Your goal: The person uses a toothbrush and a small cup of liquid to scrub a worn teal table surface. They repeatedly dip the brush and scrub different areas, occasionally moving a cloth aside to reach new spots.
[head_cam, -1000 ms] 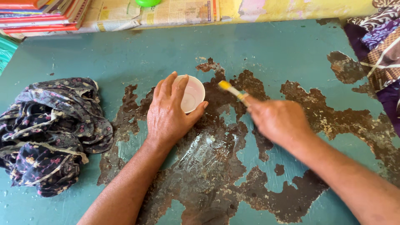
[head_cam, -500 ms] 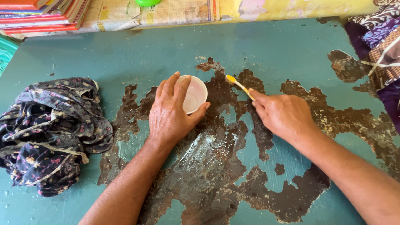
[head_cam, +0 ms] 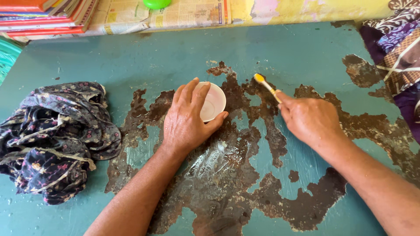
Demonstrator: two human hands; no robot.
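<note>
My left hand (head_cam: 186, 120) wraps around a small white bowl (head_cam: 213, 102) that stands on a teal table top (head_cam: 131, 61) with large rusty, flaking patches. My right hand (head_cam: 311, 119) grips a yellow toothbrush (head_cam: 267, 86), its head pointing up and left and touching a rusty patch just right of the bowl. The table around the bowl looks wet and shiny.
A crumpled dark floral cloth (head_cam: 57, 135) lies at the left. Stacked books (head_cam: 43, 15) and newspaper (head_cam: 175, 15) line the far edge, with a green round object (head_cam: 156, 3) on the paper. Patterned fabric (head_cam: 396, 57) hangs at the right edge.
My right hand has moved the toothbrush to the right and slightly away along the rusty patch. My left hand and the bowl have shifted a little right.
</note>
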